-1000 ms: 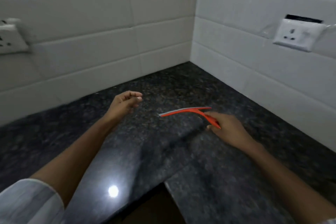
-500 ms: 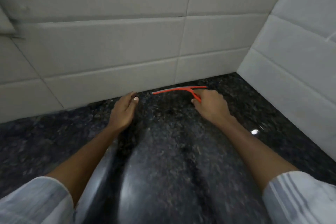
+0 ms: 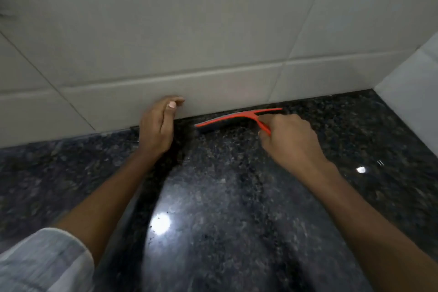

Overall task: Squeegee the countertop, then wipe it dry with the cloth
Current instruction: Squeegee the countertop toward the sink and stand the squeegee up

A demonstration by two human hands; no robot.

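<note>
A red squeegee (image 3: 237, 118) with a dark rubber blade lies across the dark speckled granite countertop (image 3: 225, 197), right at the foot of the back wall. My right hand (image 3: 291, 142) is closed around its red handle, just behind the blade. My left hand (image 3: 157, 123) hovers to the left of the blade by the wall, holding nothing, fingers loosely curled and apart. No cloth is in view.
White tiled walls (image 3: 189, 42) rise behind the counter and on the right (image 3: 412, 102), meeting in a corner at the far right. Light reflections glint on the glossy stone (image 3: 160, 223). My pale striped sleeve (image 3: 45, 261) fills the lower left.
My view has swung left and closer to the back wall. My right hand has carried the squeegee up against the foot of the wall. My left hand has moved forward beside it.
</note>
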